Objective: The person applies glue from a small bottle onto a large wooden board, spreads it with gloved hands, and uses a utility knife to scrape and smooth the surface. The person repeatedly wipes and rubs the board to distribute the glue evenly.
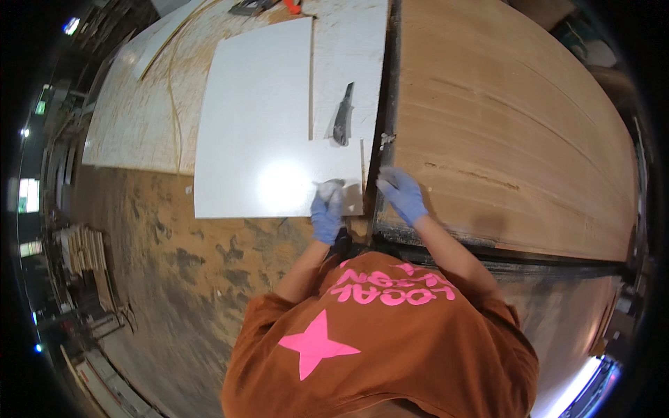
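My left hand (325,217), in a blue glove, is closed over the near right part of a white panel (244,125). A small pale grey-white wad (330,187) shows at its fingers; its kind is unclear. My right hand (404,196), also gloved in blue, has its fingers apart and reaches over the near left corner of a large brown-topped surface (502,125), beside the dark gap. Nothing shows in it. The white panel has a stepped cutout on its right side. Within that cutout, a dark utility knife (341,118) lies on the white board beneath.
The dusty white worktable (132,132) extends to the far left, with a dark tool (249,7) and an orange-red piece (292,6) at its far edge. Stacked boards (87,254) stand at left. Brown dust and dark patches cover the floor (174,265).
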A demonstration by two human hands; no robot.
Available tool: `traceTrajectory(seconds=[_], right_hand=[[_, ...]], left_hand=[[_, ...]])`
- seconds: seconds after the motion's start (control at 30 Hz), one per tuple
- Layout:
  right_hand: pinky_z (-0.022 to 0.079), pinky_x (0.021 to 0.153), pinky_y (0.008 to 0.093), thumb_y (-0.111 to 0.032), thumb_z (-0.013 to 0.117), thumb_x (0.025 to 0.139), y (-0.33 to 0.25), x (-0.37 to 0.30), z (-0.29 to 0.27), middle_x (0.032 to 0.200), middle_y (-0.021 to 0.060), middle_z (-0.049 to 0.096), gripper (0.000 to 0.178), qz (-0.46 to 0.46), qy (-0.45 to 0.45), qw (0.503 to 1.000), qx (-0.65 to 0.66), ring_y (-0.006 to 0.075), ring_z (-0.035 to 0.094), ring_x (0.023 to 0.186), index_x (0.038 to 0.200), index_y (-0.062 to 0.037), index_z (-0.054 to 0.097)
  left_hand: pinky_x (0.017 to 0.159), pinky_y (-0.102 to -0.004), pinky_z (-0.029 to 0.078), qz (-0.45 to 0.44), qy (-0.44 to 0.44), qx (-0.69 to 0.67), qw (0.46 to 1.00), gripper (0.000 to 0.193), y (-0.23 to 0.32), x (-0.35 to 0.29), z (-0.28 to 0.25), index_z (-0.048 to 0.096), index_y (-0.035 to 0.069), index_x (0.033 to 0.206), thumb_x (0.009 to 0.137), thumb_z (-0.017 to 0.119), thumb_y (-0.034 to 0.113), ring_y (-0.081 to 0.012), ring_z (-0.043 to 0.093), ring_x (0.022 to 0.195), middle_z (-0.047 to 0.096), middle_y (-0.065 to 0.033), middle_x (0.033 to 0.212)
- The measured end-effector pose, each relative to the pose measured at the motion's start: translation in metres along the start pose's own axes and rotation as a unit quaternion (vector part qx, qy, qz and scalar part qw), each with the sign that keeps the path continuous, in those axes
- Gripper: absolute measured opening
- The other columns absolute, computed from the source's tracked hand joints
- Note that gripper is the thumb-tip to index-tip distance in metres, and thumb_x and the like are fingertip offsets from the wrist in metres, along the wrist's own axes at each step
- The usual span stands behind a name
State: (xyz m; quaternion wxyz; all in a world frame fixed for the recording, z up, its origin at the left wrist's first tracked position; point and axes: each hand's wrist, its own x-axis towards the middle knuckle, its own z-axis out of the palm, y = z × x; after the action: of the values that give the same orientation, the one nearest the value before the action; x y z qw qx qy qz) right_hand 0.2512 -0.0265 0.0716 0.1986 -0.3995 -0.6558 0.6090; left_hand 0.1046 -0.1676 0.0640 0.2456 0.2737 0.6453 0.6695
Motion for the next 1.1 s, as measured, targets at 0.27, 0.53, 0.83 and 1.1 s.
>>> traceTrajectory(seconds=[0.27,0.53,0.83,1.1], right_hand=[[0.039,0.106,0.0396,-0.041,0.07,0.079,-0.081,0.149,0.078,0.138,0.0214,0.047,0.083,0.031,0.03,0.908,-0.417,0.0323,0.046,0.13,0.145,-0.0051,0.034],[0.039,0.105,0.0351,-0.016,0.062,0.078,-0.035,0.184,0.084,0.135,0.0174,0.05,0.068,0.017,0.071,0.937,-0.341,0.029,0.05,0.124,0.142,-0.0082,0.041],[0.045,0.076,0.0253,-0.013,0.063,0.082,-0.035,0.001,0.013,0.111,0.0064,0.057,0.064,0.064,0.193,0.935,0.29,0.0126,0.054,0.092,0.143,-0.0082,0.043],[0.045,0.064,0.0245,-0.022,0.062,0.091,0.057,-0.126,-0.002,0.096,0.0021,0.06,0.049,0.097,0.38,0.903,0.173,0.0081,0.05,0.072,0.136,-0.009,0.048]], left_hand=[[0.093,-0.0325,0.046,0.038,0.014,0.098,0.994,0.016,0.007,0.017,-0.042,0.063,0.0,0.104,0.094,0.058,0.012,-0.0183,0.06,0.1,0.065,-0.0141,0.111],[0.091,-0.0296,0.048,0.014,-0.047,0.094,0.994,0.033,-0.011,0.079,-0.071,0.059,-0.002,0.118,0.097,0.057,0.024,-0.0171,0.061,0.1,0.065,-0.0118,0.112],[0.091,-0.0293,0.049,0.03,-0.116,0.098,0.988,0.028,-0.067,0.188,-0.057,0.061,0.0,0.115,0.095,0.06,0.019,-0.0179,0.062,0.099,0.067,-0.0105,0.108],[0.089,-0.0337,0.05,0.113,-0.146,0.166,0.969,0.02,-0.075,0.2,-0.027,0.065,0.003,0.106,0.089,0.065,0.014,-0.0252,0.065,0.096,0.068,-0.0117,0.105]])
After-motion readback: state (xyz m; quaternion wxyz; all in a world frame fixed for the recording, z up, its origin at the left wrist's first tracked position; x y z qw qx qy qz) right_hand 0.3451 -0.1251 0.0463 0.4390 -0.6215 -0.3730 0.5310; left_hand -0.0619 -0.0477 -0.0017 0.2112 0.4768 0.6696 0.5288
